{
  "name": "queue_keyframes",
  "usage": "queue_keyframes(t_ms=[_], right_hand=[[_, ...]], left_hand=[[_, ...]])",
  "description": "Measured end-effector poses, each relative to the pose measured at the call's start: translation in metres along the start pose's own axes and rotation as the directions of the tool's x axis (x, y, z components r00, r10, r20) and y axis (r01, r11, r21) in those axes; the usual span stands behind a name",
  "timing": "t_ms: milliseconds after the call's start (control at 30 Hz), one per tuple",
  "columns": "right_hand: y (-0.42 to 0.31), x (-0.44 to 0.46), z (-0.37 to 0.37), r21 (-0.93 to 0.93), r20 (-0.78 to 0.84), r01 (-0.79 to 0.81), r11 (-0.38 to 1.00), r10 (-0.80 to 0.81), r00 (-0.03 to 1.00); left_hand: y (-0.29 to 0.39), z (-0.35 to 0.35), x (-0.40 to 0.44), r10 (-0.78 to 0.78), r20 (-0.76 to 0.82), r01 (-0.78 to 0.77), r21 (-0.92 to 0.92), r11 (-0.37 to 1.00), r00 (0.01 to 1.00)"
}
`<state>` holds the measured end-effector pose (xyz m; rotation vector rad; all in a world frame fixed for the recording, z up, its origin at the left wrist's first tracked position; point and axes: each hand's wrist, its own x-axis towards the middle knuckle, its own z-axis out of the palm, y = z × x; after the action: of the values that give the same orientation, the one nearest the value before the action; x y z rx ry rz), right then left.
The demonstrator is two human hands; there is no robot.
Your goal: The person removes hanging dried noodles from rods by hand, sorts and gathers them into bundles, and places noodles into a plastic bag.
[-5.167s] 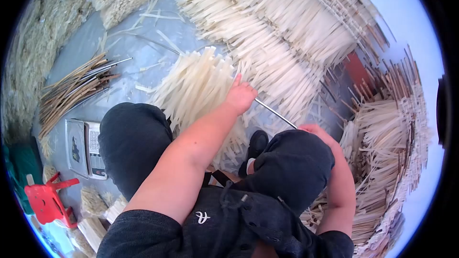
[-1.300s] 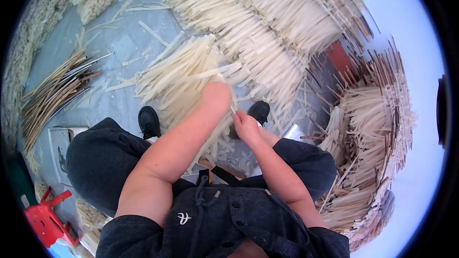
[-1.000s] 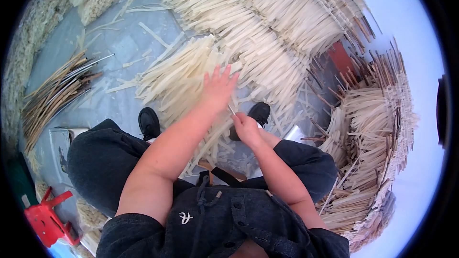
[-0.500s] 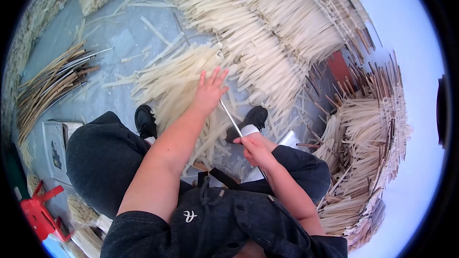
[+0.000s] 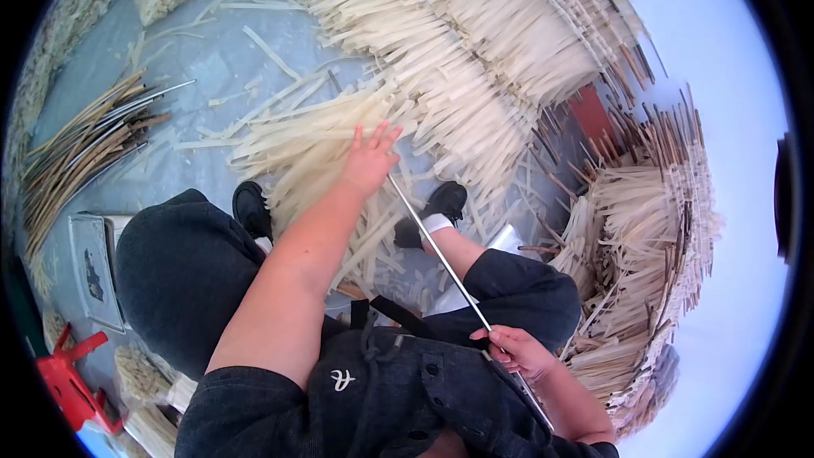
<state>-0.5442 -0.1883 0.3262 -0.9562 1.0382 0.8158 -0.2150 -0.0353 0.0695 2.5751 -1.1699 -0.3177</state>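
Observation:
My left hand lies palm down over a loose heap of pale, flat, dry-looking strips on the floor, fingers spread. A thin metal rod runs from beneath that hand down to the right across my raised leg. Near my lap, my right hand is closed around the rod, with its near end reaching past the wrist. A short dark piece shows at the far side of the heap, in line with the rod; whether it is the rod's other end I cannot tell.
Rows of strips on rods are stacked ahead, and another stack curves along the right with rod ends sticking out. A bundle of sticks and rods, a metal tin and a red plastic stool lie left.
My right hand has slid back toward my body, lower right, and more rod shows between my hands. Less of the dark end sticks out beyond the heap. My left hand has stayed nearly still.

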Motion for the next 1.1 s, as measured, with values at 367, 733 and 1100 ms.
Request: queue_keyframes(t_ms=[367,733,1100], right_hand=[[-0.105,0.231,0.04,-0.393,-0.07,0.309,0.866,-0.363,0.929],[-0.093,0.134,0.034,-0.281,-0.062,0.244,0.928,-0.271,0.961],[-0.047,0.069,0.029,-0.27,-0.151,0.163,0.949,-0.209,0.966]], left_hand=[[-0.014,0.009,0.007,0.006,-0.024,-0.005,0.039,0.999,1.0],[0.001,0.012,0.006,0.114,-0.055,-0.116,-0.036,0.993,0.992],[0.001,0.013,-0.003,0.13,-0.059,-0.132,-0.028,0.991,0.99]])
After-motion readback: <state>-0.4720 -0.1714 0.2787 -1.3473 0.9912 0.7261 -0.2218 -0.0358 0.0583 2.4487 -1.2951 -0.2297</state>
